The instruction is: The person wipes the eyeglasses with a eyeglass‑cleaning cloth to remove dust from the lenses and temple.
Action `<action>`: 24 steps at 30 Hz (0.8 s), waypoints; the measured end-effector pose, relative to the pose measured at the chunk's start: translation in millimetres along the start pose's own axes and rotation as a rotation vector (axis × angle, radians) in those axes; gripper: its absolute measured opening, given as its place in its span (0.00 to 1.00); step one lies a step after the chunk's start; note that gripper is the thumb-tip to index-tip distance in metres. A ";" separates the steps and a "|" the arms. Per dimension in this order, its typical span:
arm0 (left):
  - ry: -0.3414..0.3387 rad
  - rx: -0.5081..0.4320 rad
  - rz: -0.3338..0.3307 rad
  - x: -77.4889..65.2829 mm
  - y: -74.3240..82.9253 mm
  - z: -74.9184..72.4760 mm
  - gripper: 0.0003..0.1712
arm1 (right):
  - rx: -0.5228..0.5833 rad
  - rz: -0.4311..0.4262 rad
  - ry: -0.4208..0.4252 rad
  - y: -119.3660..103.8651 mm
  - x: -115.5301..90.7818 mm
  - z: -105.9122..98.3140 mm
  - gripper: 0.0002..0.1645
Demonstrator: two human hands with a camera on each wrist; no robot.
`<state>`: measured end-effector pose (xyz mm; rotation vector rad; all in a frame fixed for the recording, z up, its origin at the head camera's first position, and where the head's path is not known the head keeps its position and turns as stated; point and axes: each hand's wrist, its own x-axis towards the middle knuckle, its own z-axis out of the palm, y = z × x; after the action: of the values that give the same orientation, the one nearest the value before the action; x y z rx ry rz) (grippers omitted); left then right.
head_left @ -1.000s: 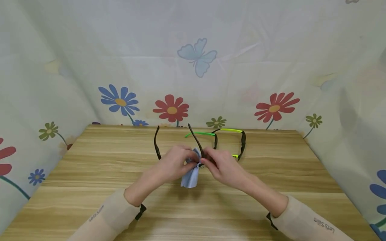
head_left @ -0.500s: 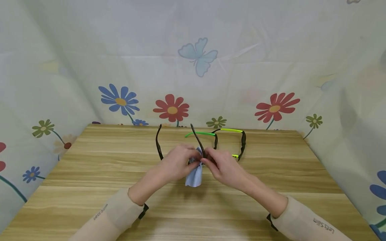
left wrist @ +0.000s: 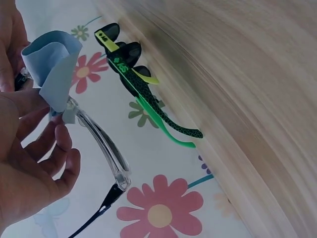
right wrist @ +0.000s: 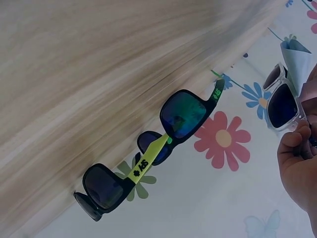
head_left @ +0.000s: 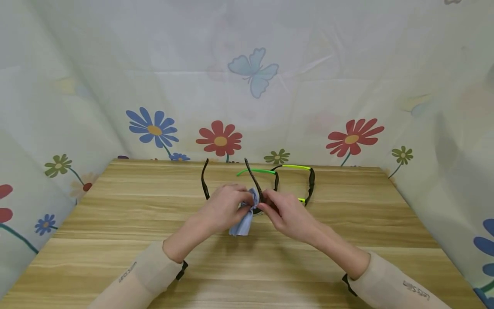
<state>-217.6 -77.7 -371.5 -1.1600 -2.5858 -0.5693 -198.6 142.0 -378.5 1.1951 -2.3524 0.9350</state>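
A pair of sunglasses with a clear frame, dark lenses and black temple ends is held above the table. My right hand grips it by the hinge at its right end, the temples pointing away from me. Between the thumb and fingers of my left hand is a folded light blue cloth, pressed against the frame near the lenses. The cloth's loose end hangs down below the fingers. In the left wrist view the cloth stands up in a loop. My hands hide much of the frame front in the head view.
Behind my right hand, a black pair of sunglasses with green temples lies on the wooden table. Beside it to the right is a black pair with yellow temples. A flowered curtain encloses the table's back and sides.
The held sunglasses have shifted slightly right. My left hand and the cloth moved right, then a little back left, the cloth's loose end swinging along. My right hand stays nearly still.
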 end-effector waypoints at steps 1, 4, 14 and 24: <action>-0.002 0.002 0.000 0.0 0.0 -0.1 0.04 | 0.001 -0.003 0.002 0.0 0.2 0.3 0.06; -0.008 0.001 0.003 -0.2 0.3 -0.2 0.04 | 0.002 -0.007 0.008 -0.1 0.5 1.2 0.05; 0.022 -0.159 0.063 3.5 -1.8 2.2 0.04 | 0.016 -0.012 0.010 -0.4 3.1 2.1 0.06; 0.008 -0.130 0.068 2.2 0.9 -1.7 0.04 | 0.025 0.014 0.001 -1.5 4.3 0.3 0.07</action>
<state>-218.2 -76.5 -368.9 -1.2777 -2.5245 -0.7345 -199.9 138.6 -375.7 1.1882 -2.3579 0.9718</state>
